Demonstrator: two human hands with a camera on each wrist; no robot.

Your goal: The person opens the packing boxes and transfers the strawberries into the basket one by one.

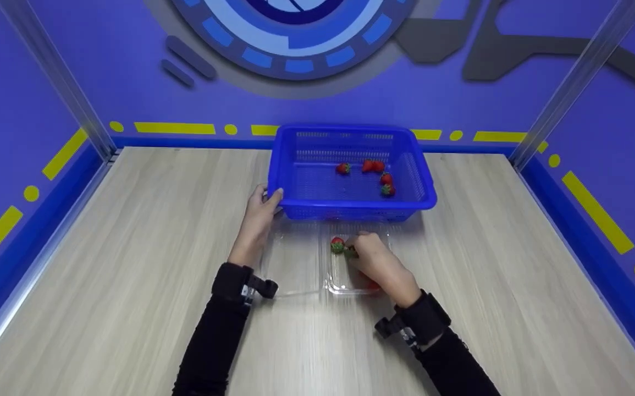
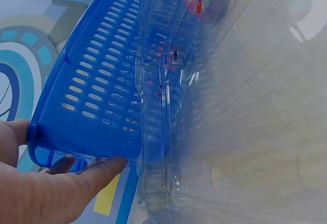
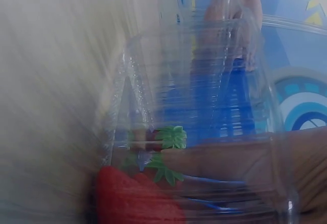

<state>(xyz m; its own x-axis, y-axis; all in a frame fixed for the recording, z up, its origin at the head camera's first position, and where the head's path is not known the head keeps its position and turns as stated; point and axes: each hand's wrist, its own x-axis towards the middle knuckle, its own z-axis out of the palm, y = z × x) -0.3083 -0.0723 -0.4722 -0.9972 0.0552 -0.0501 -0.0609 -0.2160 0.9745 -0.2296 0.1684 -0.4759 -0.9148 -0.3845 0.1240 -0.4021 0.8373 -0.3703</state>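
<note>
A blue plastic basket [image 1: 353, 205] with slotted walls stands at the back of the table, several strawberries [image 1: 386, 190] on its floor. My left hand [image 1: 261, 214] grips its front left corner, thumb and fingers about the rim, as the left wrist view also shows. In front lies a clear plastic clamshell box [image 1: 344, 291], its lid half [image 1: 295, 269] unfolded to the left. My right hand [image 1: 377, 261] reaches down into the box, fingers curled at a leafy strawberry [image 1: 351, 252]. Beside it sits another strawberry [image 1: 337, 245]. A red strawberry [image 3: 133, 198] shows large in the right wrist view.
The pale wooden table [image 1: 158, 264] is walled in by blue panels [image 1: 581, 231] at the back and both sides. The basket stands close to the back panel, directly behind the clear box.
</note>
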